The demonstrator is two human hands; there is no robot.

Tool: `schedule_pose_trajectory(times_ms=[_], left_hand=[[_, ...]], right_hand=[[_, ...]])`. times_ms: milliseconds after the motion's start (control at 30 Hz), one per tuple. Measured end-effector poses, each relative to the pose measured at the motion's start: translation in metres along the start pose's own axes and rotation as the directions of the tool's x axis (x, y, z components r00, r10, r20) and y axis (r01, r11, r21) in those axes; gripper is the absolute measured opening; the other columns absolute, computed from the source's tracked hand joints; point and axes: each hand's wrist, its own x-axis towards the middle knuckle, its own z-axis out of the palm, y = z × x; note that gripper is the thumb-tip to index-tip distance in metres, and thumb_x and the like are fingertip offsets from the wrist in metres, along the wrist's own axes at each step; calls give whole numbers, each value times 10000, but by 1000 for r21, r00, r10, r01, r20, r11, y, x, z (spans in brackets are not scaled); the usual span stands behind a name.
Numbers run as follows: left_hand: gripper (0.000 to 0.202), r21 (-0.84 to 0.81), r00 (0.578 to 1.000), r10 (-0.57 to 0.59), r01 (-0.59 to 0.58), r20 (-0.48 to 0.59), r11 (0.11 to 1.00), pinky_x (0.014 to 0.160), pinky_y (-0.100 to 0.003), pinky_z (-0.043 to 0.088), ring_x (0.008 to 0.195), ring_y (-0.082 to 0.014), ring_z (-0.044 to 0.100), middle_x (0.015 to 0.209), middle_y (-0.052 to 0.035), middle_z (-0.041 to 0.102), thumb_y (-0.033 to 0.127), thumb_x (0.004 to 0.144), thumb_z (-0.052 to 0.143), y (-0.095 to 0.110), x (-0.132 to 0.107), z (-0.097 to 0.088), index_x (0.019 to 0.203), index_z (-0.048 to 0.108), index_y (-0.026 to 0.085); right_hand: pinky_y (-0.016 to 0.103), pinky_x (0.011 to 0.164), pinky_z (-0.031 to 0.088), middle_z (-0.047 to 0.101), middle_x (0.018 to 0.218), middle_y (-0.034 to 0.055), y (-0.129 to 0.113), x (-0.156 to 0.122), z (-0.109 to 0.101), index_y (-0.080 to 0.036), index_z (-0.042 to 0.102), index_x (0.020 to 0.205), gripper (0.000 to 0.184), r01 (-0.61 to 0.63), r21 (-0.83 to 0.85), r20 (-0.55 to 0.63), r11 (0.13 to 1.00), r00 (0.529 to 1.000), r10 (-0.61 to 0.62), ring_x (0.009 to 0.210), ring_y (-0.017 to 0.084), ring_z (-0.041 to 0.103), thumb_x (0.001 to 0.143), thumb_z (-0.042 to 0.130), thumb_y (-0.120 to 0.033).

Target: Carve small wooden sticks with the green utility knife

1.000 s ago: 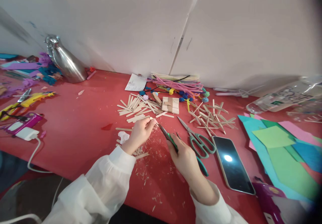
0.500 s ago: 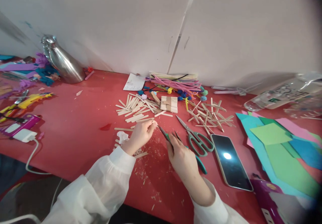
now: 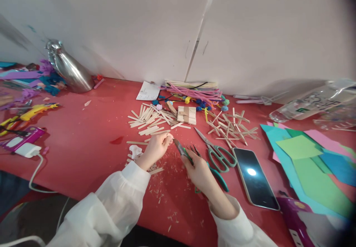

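My left hand is closed in a pinch on a small piece of wooden stick at its fingertips, above the red table. My right hand grips a green-handled cutter whose blade points up and left at that piece. Wood shavings litter the table below both hands. Just behind my left hand lies a pile of flat wooden sticks, beside a small block of glued sticks.
Green scissors and a phone lie right of my right hand. Thin sticks, pipe cleaners, coloured paper, a steel bottle, a plastic bottle, a charger and cable. White partition boards stand behind.
The right hand has turned the cutter a little, with the blade nearer the piece in my left fingers. The left hand has stayed put.
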Motion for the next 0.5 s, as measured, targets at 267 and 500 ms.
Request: schedule_pose_trajectory(times_ms=[267,500], left_hand=[[285,6,999,-39,39,-23,999,652,-251,465,669,-174,619,692,-43,652,316,886,403,2,0,-2,746,612,182],[307,67,1000,-16,17,-10,998,613,-242,418,604,-163,573,645,-33,613,298,891,379,10,-1,-5,711,596,178]], right_hand=[[242,478,440,720,770,92,-3,-7,4,-172,644,1039,327,-18,-160,-94,987,996,3,600,203,668,841,396,-251],[229,375,303,707,770,92,-8,-9,2,-160,645,1036,323,-16,-260,-122,965,992,-16,470,155,613,862,383,-236]])
